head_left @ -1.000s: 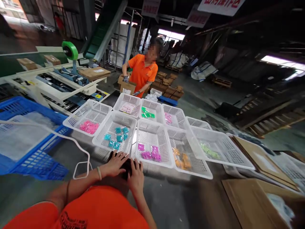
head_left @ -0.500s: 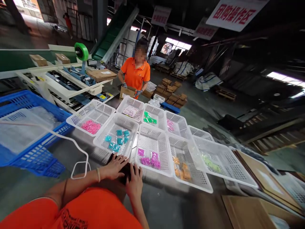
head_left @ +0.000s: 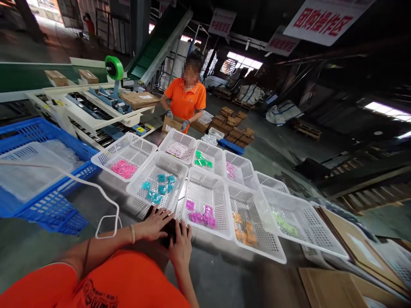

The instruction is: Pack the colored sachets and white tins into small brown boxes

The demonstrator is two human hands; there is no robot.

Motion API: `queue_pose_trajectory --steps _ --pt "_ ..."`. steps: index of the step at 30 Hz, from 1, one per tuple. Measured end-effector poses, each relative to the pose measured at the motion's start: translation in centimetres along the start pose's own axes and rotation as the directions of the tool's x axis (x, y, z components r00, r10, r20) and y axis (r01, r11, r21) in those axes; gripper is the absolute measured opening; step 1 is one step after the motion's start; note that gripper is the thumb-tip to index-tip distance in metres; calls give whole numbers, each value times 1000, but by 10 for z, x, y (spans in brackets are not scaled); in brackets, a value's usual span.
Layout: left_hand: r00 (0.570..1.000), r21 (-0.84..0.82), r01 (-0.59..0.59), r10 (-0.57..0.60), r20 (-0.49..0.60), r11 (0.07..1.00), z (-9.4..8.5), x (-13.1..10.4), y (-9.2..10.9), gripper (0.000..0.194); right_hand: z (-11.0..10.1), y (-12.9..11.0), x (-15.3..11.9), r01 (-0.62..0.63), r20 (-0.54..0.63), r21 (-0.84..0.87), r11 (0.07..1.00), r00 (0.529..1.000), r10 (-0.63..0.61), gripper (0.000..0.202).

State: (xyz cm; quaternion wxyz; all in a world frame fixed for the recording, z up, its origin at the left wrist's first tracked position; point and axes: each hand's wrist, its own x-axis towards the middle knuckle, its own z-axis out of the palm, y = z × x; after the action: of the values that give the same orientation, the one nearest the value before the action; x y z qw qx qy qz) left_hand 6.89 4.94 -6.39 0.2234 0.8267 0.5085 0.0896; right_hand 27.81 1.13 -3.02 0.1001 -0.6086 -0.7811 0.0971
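My left hand (head_left: 154, 225) lies flat, fingers stretched out, at the table's near edge below a white basket of teal packets (head_left: 162, 188). Beside it my right hand (head_left: 180, 244) rests with fingers extended, close to the front of a white basket holding magenta packets (head_left: 208, 217). Between and under the hands is a dark surface (head_left: 169, 233) whose kind I cannot make out. Neither hand holds anything. Further right, orange packets (head_left: 248, 233) and lime-green packets (head_left: 285, 224) lie in their own white baskets.
More white baskets behind hold pink packets (head_left: 123, 169), printed cards (head_left: 176, 149) and green packets (head_left: 203, 159). A blue crate (head_left: 48, 201) is left, with a white cord (head_left: 102, 194) beside it. Cardboard (head_left: 334, 286) lies at right. Across the table a co-worker (head_left: 185, 100) handles a box.
My hands stay in place. The view has shifted slightly, so the background appears a little further right. The co-worker's hands have moved slightly at the box.
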Motion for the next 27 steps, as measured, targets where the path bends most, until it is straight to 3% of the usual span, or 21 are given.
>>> queue_pose_trajectory --steps 6,12,20,27 --pt "1000 1 -14 14 -1 1000 -3 -2 1 99 3 0 1 -44 21 -11 999 999 44 80" --pt "1000 40 -21 21 -13 999 -6 -2 1 95 10 5 1 -12 -7 21 1000 1000 12 78" --pt "1000 8 -14 14 -12 1000 -7 -6 0 89 22 2 5 -94 43 29 995 995 92 80" --pt "1000 68 -23 23 -7 997 -3 -8 -9 85 14 -6 6 -122 63 53 991 991 119 82"
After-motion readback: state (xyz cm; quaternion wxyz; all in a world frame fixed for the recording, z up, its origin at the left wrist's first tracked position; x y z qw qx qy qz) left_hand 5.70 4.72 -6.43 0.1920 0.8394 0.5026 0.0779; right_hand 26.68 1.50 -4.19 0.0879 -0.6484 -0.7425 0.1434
